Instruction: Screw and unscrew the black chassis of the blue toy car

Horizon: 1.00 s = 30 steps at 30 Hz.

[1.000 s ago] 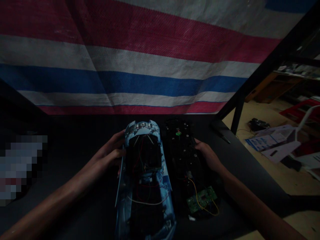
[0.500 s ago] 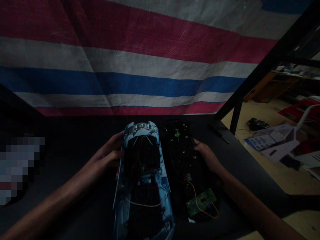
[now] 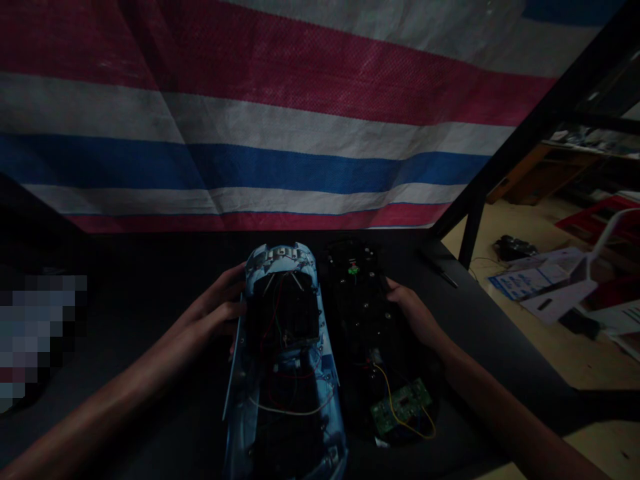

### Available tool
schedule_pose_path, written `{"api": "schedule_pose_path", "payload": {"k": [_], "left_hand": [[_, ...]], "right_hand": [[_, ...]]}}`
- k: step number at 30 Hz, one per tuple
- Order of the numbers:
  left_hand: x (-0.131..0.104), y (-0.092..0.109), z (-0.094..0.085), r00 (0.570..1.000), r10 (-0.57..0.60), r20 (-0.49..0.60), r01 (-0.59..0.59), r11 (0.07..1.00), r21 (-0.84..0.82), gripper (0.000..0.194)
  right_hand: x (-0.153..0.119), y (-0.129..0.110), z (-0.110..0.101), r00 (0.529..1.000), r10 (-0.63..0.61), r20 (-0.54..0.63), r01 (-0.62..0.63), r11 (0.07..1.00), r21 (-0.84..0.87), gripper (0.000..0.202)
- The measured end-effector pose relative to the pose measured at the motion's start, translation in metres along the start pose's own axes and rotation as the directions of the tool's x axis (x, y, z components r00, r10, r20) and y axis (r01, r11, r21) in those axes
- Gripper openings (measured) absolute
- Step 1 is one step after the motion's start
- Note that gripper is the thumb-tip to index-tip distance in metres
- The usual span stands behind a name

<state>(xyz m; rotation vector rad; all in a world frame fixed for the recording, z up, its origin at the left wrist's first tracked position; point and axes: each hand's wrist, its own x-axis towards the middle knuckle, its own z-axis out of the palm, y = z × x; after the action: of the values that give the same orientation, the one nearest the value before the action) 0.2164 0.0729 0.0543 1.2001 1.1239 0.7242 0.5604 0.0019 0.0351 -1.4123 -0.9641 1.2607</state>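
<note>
A light-blue toy car body shell (image 3: 327,373) lies with its hollow inside facing up, thin red, green and white wires running through it. My left hand (image 3: 223,303) grips its left side, fingertips partly hidden behind the edge. Close beside it on the right is the black toy car chassis (image 3: 357,313), dotted with screws. At its near end rests a green circuit board (image 3: 403,405) with a yellow wire looping off it. My right hand (image 3: 407,303) holds the chassis by its right edge, its fingers mostly hidden underneath.
Both car parts are over a black table (image 3: 480,347). A screwdriver (image 3: 445,273) lies towards the right edge. Behind hangs a striped plastic sheet (image 3: 280,167). A pixelated patch covers something at far left. On the floor at right are cardboard pieces (image 3: 525,280) and red crates (image 3: 600,217).
Almost nothing differs. The body shell and chassis appear shifted very slightly left in view, and both hands keep their places on them.
</note>
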Motion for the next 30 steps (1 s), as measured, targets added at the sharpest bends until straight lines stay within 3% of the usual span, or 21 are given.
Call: {"api": "schedule_pose_path", "payload": {"k": [8,30], "left_hand": [[0.0002,-0.0016,-0.0021,0.998,-0.059,0.029,0.060,0.998,-0.035,0.082],[0.0001,0.0047,0.0020,0.993,0.036,0.115,-0.029,0.998,-0.060,0.076]], "right_hand": [[-0.0018,-0.0008,0.0011,1.000,0.021,0.000,-0.021,1.000,0.014,0.043],[-0.0019,-0.0018,0.0000,1.000,0.021,0.005,-0.021,0.999,0.034,0.043]]}}
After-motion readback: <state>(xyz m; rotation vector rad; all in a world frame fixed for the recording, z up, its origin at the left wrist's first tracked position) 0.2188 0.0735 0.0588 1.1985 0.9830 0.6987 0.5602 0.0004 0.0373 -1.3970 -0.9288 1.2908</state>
